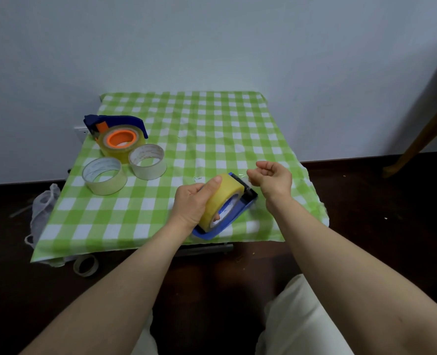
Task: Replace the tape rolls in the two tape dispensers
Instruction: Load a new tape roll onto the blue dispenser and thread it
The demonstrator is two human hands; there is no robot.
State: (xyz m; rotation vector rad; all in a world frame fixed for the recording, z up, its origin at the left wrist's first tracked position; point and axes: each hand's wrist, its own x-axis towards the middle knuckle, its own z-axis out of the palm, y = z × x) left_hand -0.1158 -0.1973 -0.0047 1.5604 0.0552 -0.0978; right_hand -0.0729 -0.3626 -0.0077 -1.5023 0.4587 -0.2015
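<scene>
My left hand (190, 202) grips a full yellowish tape roll (221, 198) that sits in a blue dispenser (240, 204) near the table's front edge. Just right of the dispenser's cutter end, my right hand (271, 178) hovers with curled fingers, and a thin clear strip of tape seems to run from the roll toward its fingertips. A second blue dispenser (115, 121) with an orange hub and a full roll lies at the back left. Two nearly used-up clear rolls stand in front of it, one (104, 175) to the left and one (148, 161) to the right.
A green-and-white checked cloth (212, 129) covers the small table against a white wall. On the dark floor lie an empty tape core (85, 265) and a white mesh bag (42, 208) at the left. A wooden leg (422, 139) leans at the right.
</scene>
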